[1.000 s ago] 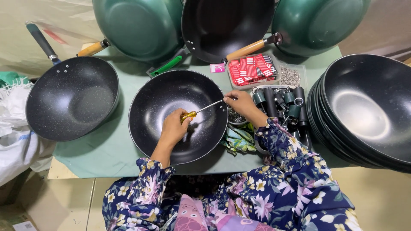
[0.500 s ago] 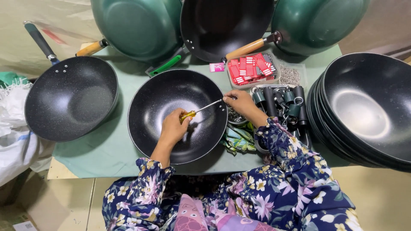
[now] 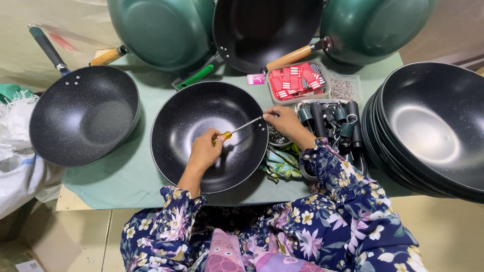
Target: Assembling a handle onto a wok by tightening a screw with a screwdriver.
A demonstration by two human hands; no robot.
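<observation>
At centre of the green tabletop [image 3: 126, 176], the left hand [image 3: 205, 150] grips a yellow-handled screwdriver [image 3: 237, 128] inside a black wok [image 3: 201, 116], its tip at the rim at 3 o'clock. The right hand [image 3: 285, 122] pinches the rim there. Black handles [image 3: 335, 118] lie at 3 o'clock, stacked woks [image 3: 433, 131] beyond; red packets [image 3: 295, 80] sit at 1 o'clock.

Single head-worn view, looking steeply down from above the seated person's lap onto a green-covered table [image 3: 126, 176], close enough that the flowered sleeves fill the lower edge, with pans cut off at the top and right borders.
</observation>
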